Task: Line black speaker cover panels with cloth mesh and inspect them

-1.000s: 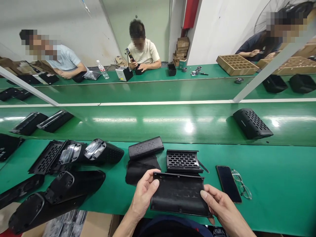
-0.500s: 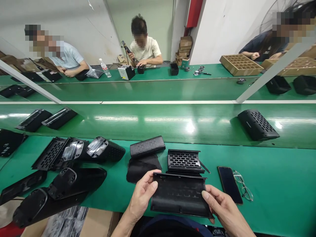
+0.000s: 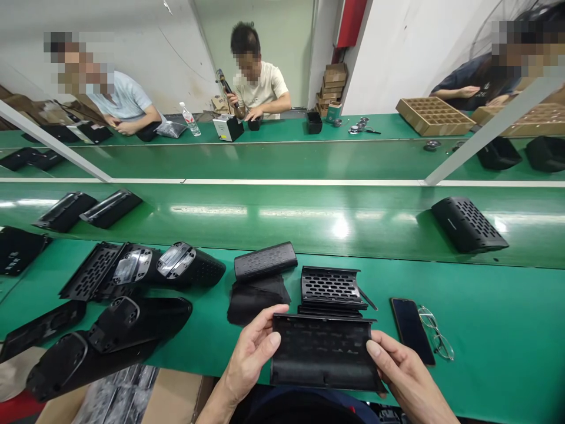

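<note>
Both my hands hold a black curved panel (image 3: 325,356) at the table's front edge, its hollow inner side facing up. My left hand (image 3: 251,356) pinches the left end between thumb and fingers. The right end is gripped the same way by my right hand (image 3: 399,368). Just behind the panel lies a black slotted grille part (image 3: 331,287) with a thin strip beside it. A black slotted cover (image 3: 265,261) rests by a dark cloth-like sheet (image 3: 258,299) to the left of the grille part.
Black housings (image 3: 141,324) crowd the left side. A phone (image 3: 412,331) and glasses (image 3: 436,333) lie at the right. Beyond, a green belt (image 3: 282,221) carries a black slotted housing (image 3: 469,225). Three people sit at the far bench. An open carton (image 3: 174,397) stands below left.
The panel has tilted slightly in my hands, which still hold both ends. The whole view has shifted a little.
</note>
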Available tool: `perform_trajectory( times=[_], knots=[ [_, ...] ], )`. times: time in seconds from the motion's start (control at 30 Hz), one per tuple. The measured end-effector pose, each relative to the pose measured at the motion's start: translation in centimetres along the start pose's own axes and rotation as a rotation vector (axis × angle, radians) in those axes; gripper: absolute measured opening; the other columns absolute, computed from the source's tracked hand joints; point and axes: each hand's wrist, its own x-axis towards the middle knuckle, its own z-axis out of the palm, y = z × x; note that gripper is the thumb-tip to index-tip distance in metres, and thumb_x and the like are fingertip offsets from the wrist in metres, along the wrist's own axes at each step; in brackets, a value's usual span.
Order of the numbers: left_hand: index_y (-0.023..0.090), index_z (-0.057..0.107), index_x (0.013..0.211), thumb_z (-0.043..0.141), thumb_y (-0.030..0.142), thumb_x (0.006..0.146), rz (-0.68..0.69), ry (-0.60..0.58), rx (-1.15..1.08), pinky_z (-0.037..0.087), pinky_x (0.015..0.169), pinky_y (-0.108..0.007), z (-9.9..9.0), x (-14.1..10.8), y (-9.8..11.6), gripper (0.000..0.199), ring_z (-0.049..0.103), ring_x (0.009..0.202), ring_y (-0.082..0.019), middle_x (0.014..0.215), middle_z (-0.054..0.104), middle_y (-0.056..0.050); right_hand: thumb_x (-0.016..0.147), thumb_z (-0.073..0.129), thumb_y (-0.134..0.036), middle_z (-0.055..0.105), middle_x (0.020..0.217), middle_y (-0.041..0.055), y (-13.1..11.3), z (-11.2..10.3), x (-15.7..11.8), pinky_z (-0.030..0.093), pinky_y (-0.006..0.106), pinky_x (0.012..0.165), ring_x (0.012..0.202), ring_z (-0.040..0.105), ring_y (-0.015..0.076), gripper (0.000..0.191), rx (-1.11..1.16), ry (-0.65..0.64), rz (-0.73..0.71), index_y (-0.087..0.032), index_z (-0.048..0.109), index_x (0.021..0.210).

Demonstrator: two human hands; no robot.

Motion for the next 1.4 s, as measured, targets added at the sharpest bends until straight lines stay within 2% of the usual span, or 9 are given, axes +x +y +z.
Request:
perform_trajectory(
  times=[0.1,0.17,0.3,0.43,0.53,0.67,1.13,1.27,1.4],
  knots=[
    [0.024,0.062,0.144,0.066,0.048,0.096,-0.017,-0.024,-0.043,0.049,0.091,-0.031,0.1,-0.2,0.5,0.053,0.060,0.096,-0.022,0.107,0.069,-0.007,0.088,0.074,-0.064,0.056,0.071,-0.0014,0.0,0.1,0.0,0.043,0.026,0.053,0.057,0.041,0.0125,0.047,0.011,0.025,0.004,-0.022,0.075,0.109],
    [0.023,0.063,0.143,0.067,0.047,0.096,-0.019,-0.030,-0.066,0.050,0.096,-0.033,0.2,-0.3,0.7,0.052,0.063,0.101,-0.024,0.106,0.070,-0.008,0.087,0.074,-0.066,0.058,0.072,-0.0007,-0.1,0.1,0.0,0.041,0.025,0.050,0.056,0.042,0.0123,0.049,-0.002,0.037,0.013,-0.021,0.075,0.109],
    [0.024,0.060,0.146,0.066,0.043,0.098,-0.024,-0.044,-0.099,0.051,0.103,-0.036,0.2,-0.3,0.5,0.051,0.064,0.113,-0.027,0.116,0.070,-0.009,0.089,0.071,-0.068,0.054,0.068,-0.0013,-0.5,0.4,0.0,0.039,0.022,0.046,0.055,0.040,0.0110,0.053,-0.060,0.029,0.011,-0.018,0.075,0.108],
    [0.025,0.062,0.144,0.069,0.041,0.096,-0.040,-0.014,-0.285,0.047,0.112,-0.039,0.6,0.0,0.1,0.051,0.061,0.127,-0.029,0.135,0.068,-0.010,0.091,0.069,-0.068,0.050,0.064,-0.0022,-0.9,0.9,0.2,0.037,0.021,0.043,0.051,0.036,0.0088,0.053,-0.051,0.015,0.008,-0.016,0.074,0.105],
    [0.025,0.063,0.142,0.072,0.041,0.093,-0.117,0.006,-0.433,0.051,0.108,-0.040,1.0,0.1,0.3,0.052,0.062,0.127,-0.030,0.139,0.067,-0.011,0.091,0.068,-0.069,0.043,0.060,-0.0044,-1.0,1.2,0.4,0.033,0.020,0.040,0.048,0.030,0.0072,0.055,-0.013,0.017,0.034,-0.016,0.073,0.101],
    [0.025,0.063,0.143,0.075,0.038,0.091,-0.156,0.016,-0.501,0.049,0.111,-0.041,1.2,-0.1,0.4,0.055,0.058,0.134,-0.032,0.144,0.065,-0.011,0.089,0.068,-0.072,0.039,0.060,-0.0054,-0.9,1.3,0.6,0.031,0.021,0.039,0.048,0.028,0.0076,0.058,-0.052,0.051,0.057,-0.015,0.071,0.097],
    [0.027,0.060,0.146,0.075,0.038,0.090,-0.071,-0.028,-0.441,0.049,0.110,-0.043,0.4,-1.0,-0.1,0.059,0.061,0.129,-0.032,0.139,0.066,-0.011,0.087,0.064,-0.078,0.031,0.061,-0.0066,-1.1,2.1,0.8,0.028,0.020,0.039,0.049,0.025,0.0079,0.061,-0.113,0.106,0.039,-0.017,0.069,0.089],
    [0.025,0.059,0.147,0.075,0.040,0.090,-0.034,-0.041,-0.416,0.050,0.111,-0.047,-0.1,-1.4,-0.1,0.060,0.060,0.129,-0.035,0.141,0.064,-0.014,0.086,0.064,-0.079,0.035,0.060,-0.0060,-1.3,2.2,0.9,0.030,0.022,0.040,0.047,0.028,0.0081,0.063,-0.146,0.076,0.049,-0.017,0.069,0.088],
    [0.025,0.060,0.147,0.075,0.038,0.090,-0.029,-0.004,-0.426,0.050,0.111,-0.045,-0.5,-1.8,-0.1,0.060,0.059,0.131,-0.034,0.142,0.064,-0.013,0.087,0.062,-0.080,0.038,0.058,-0.0054,-1.8,2.8,1.0,0.030,0.024,0.042,0.046,0.031,0.0091,0.064,-0.188,0.070,0.056,-0.018,0.069,0.093]
  ],
)
